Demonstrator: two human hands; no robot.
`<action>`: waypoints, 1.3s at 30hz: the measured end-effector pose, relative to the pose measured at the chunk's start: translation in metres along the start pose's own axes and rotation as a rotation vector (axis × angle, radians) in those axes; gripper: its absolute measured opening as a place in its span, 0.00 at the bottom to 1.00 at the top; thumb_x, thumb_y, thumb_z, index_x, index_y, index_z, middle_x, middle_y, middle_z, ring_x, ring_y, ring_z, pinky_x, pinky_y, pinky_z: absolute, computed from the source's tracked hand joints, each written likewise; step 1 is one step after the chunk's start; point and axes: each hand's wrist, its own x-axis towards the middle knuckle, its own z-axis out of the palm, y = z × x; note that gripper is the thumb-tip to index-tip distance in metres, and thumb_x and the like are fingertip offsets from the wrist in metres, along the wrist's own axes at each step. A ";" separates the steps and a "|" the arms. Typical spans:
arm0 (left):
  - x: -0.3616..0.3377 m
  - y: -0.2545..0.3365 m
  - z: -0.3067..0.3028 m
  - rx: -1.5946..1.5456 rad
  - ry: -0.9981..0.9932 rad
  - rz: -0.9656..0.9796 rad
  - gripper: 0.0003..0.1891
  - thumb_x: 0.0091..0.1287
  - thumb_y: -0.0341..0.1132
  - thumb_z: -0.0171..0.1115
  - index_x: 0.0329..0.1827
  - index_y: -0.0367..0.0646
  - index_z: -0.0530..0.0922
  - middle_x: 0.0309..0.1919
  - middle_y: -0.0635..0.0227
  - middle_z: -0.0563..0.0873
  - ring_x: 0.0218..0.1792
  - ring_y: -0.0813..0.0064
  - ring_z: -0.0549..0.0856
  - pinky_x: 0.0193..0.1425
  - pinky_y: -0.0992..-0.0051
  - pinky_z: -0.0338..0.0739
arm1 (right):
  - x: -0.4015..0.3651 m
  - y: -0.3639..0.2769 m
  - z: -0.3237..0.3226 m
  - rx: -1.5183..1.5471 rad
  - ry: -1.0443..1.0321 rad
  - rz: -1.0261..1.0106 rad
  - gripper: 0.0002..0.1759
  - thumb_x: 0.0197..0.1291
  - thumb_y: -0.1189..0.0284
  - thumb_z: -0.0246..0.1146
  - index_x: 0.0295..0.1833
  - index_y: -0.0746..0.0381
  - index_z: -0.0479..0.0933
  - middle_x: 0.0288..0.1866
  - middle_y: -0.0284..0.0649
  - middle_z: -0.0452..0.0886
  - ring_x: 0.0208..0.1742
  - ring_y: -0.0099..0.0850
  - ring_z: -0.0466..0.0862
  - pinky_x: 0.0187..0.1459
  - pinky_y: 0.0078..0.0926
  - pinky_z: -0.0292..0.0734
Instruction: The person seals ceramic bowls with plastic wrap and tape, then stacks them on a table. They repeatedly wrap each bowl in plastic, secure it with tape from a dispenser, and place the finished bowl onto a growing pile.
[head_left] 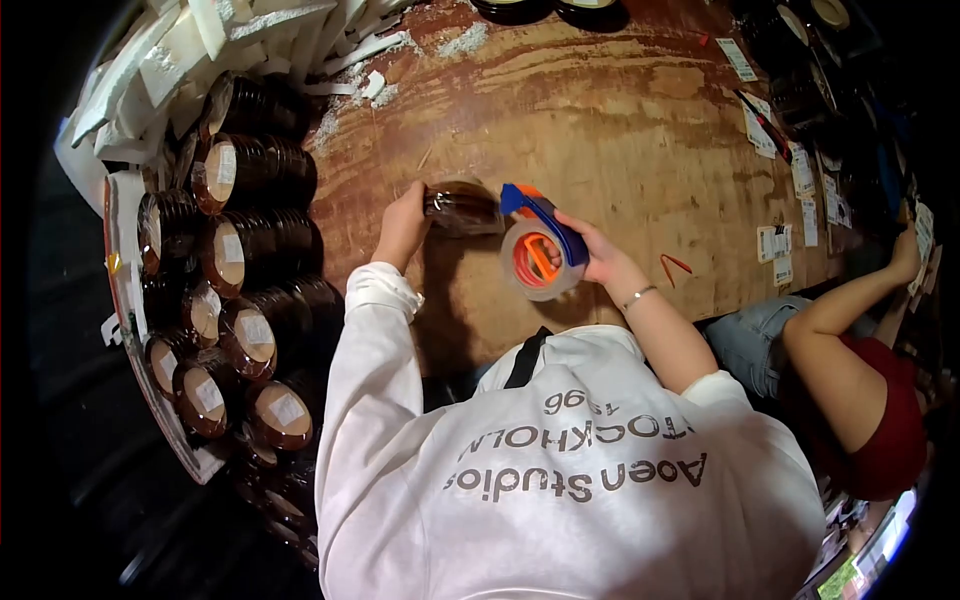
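My left hand [402, 222] grips the left end of a stack of dark brown discs [463, 207] in shiny clear wrap, held over the wooden table. In my right hand [592, 248] is a blue and orange tape dispenser [548, 240] with a big roll of clear tape, the fingers wrapped round its handle. The dispenser's blue head is right by the right end of the stack. Part of the fingers of my left hand is hidden behind the stack.
Many wrapped stacks of dark discs [228, 250] with white labels are piled at left, below white foam pieces [175, 65]. Label sheets [775, 243] and a red V-shaped piece [677, 266] lie at right. A person in a red top [885, 430] sits at right, holding labels [922, 235].
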 end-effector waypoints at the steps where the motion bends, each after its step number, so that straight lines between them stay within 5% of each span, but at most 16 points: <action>1: -0.002 -0.002 0.004 -0.007 0.029 -0.118 0.14 0.51 0.30 0.58 0.41 0.37 0.67 0.31 0.48 0.79 0.34 0.48 0.78 0.36 0.59 0.71 | -0.010 0.004 0.002 0.000 0.002 0.005 0.18 0.57 0.60 0.57 0.42 0.65 0.72 0.23 0.41 0.78 0.21 0.29 0.78 0.25 0.23 0.76; 6: -0.013 -0.020 0.029 0.092 0.120 -0.460 0.17 0.50 0.35 0.60 0.38 0.32 0.70 0.28 0.44 0.79 0.34 0.47 0.79 0.38 0.58 0.73 | -0.072 0.021 0.032 -0.025 -0.043 0.034 0.19 0.57 0.60 0.57 0.44 0.65 0.72 0.25 0.40 0.78 0.23 0.28 0.79 0.28 0.24 0.77; 11: -0.033 -0.002 0.035 -0.039 -0.022 -0.751 0.32 0.52 0.58 0.57 0.28 0.26 0.77 0.29 0.41 0.79 0.36 0.47 0.79 0.40 0.60 0.73 | -0.081 0.042 0.071 -0.383 0.081 -0.050 0.18 0.56 0.59 0.58 0.41 0.64 0.72 0.29 0.38 0.77 0.26 0.26 0.79 0.30 0.24 0.77; 18: -0.048 0.000 0.063 -0.084 0.063 -0.900 0.34 0.54 0.59 0.54 0.31 0.26 0.78 0.33 0.40 0.79 0.38 0.47 0.79 0.41 0.61 0.72 | -0.051 0.062 0.060 -0.528 0.035 0.000 0.21 0.52 0.56 0.61 0.37 0.64 0.71 0.27 0.41 0.78 0.27 0.29 0.81 0.30 0.24 0.77; 20: -0.053 -0.008 0.074 -0.290 0.069 -0.963 0.28 0.56 0.53 0.54 0.39 0.31 0.77 0.33 0.48 0.82 0.36 0.52 0.81 0.40 0.60 0.73 | -0.046 0.066 0.064 -0.564 0.048 -0.020 0.22 0.52 0.55 0.61 0.37 0.65 0.71 0.27 0.41 0.78 0.27 0.29 0.81 0.29 0.24 0.77; 29: -0.077 0.012 0.096 -1.275 0.261 -1.217 0.24 0.57 0.50 0.55 0.47 0.39 0.73 0.34 0.57 0.82 0.34 0.59 0.82 0.36 0.59 0.74 | -0.049 0.089 0.047 -0.784 0.196 0.056 0.20 0.52 0.59 0.62 0.38 0.66 0.73 0.26 0.39 0.78 0.23 0.26 0.79 0.26 0.22 0.74; 31: -0.080 0.006 0.102 -1.358 0.252 -1.169 0.22 0.58 0.47 0.55 0.52 0.47 0.68 0.35 0.65 0.81 0.32 0.65 0.82 0.31 0.61 0.75 | -0.065 0.084 0.041 -0.825 0.239 0.073 0.19 0.52 0.60 0.62 0.40 0.66 0.73 0.28 0.38 0.78 0.23 0.26 0.78 0.27 0.22 0.74; 39: -0.078 0.000 0.106 -1.368 0.263 -1.178 0.20 0.59 0.42 0.55 0.51 0.43 0.70 0.38 0.61 0.80 0.36 0.65 0.81 0.27 0.64 0.78 | -0.045 0.090 0.020 -0.878 0.315 0.104 0.18 0.53 0.60 0.60 0.36 0.67 0.74 0.25 0.40 0.78 0.22 0.29 0.78 0.24 0.25 0.73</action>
